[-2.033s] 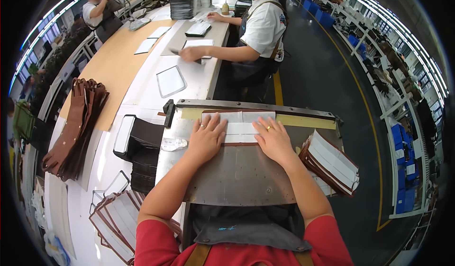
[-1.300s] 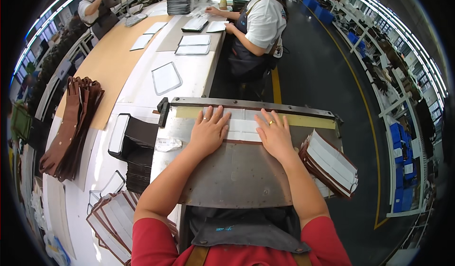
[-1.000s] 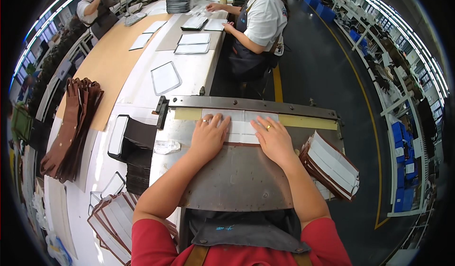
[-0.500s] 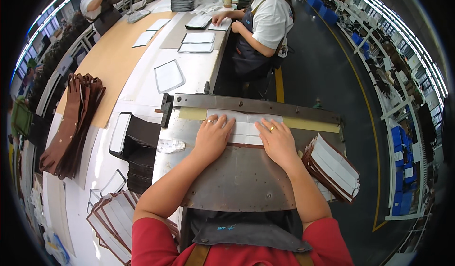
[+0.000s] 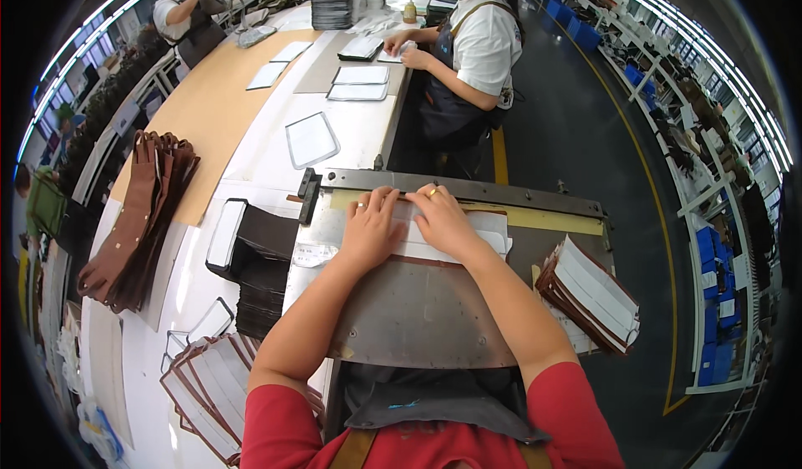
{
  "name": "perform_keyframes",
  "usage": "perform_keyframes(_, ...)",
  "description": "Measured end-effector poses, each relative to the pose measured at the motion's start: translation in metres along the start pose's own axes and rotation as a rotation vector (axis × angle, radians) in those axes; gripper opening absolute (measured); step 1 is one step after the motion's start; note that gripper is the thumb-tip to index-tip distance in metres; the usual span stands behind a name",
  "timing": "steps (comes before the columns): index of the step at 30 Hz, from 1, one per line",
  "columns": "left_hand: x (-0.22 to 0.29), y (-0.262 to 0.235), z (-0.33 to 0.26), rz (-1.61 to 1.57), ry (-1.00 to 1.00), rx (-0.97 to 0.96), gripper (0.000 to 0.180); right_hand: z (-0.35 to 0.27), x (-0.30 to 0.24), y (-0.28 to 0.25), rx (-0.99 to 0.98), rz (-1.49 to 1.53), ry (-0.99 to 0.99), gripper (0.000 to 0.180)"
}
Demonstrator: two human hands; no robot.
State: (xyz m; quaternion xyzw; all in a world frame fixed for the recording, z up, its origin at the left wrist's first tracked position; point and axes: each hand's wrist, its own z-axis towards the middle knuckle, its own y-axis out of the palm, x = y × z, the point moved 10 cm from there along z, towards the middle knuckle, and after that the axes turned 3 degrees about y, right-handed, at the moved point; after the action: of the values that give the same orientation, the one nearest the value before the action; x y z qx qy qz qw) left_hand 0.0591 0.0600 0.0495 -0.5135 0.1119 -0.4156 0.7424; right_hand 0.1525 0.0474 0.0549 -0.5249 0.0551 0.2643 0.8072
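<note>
Both hands have drawn closer together since half a second ago, the left hand [image 5: 369, 228] sliding toward the right hand [image 5: 443, 223] until their fingertips nearly meet at the dark back bar [image 5: 501, 192] of the press. Each grip is released: palms and fingers lie flat, pressing down on the white panel [image 5: 468, 237], clenched on nothing. That panel lies across the grey metal plate [image 5: 418, 314], its long axis running left to right, parallel to the bar, its far edge tucked against the yellow strip [image 5: 551, 217]; a thin brown trimmed edge shows along its near side. To the right of the hands the panel and strip lie uncovered up to the plate's end, where a fanned stack of brown-edged white pieces [image 5: 589, 294] sits just beside the plate. To the left, a black pile of parts [image 5: 255, 256] crowds the plate's edge. More framed pieces [image 5: 213, 381] lie near the person's left elbow on the white table [image 5: 368, 131], with brown leather strips [image 5: 142, 214] further out. Beyond, a person in a white shirt [image 5: 484, 43] works at the same long table, beside a dark floor aisle.
</note>
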Motion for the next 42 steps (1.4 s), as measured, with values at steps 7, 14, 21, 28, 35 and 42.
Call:
perform_keyframes(7, 0.004, 0.018, -0.001, 0.150, 0.050, -0.148, 0.043, -0.013, 0.009, -0.005, -0.053, -0.243, 0.014, 0.019)
perform_keyframes(14, 0.010, 0.012, 0.000, 0.170, 0.036, -0.139, 0.041, -0.059, 0.052, -0.051, -0.015, -0.406, 0.173, 0.016)
perform_keyframes(21, 0.007, 0.016, 0.000, 0.148, 0.032, -0.145, 0.041, -0.101, 0.081, -0.091, -0.031, -0.615, 0.538, 0.015)
perform_keyframes(28, -0.017, 0.015, 0.004, -0.205, -0.079, -0.165, 0.041, -0.120, 0.095, -0.079, 0.054, -0.329, 0.695, 0.021)
perform_keyframes(35, -0.018, 0.013, -0.010, -0.216, -0.114, -0.083, 0.041, -0.117, 0.078, -0.087, 0.182, -0.259, 0.593, 0.025)
perform_keyframes(42, 0.010, -0.015, -0.020, -0.205, -0.047, 0.110, 0.038, -0.132, 0.033, -0.165, 0.512, 0.119, 0.375, 0.020)
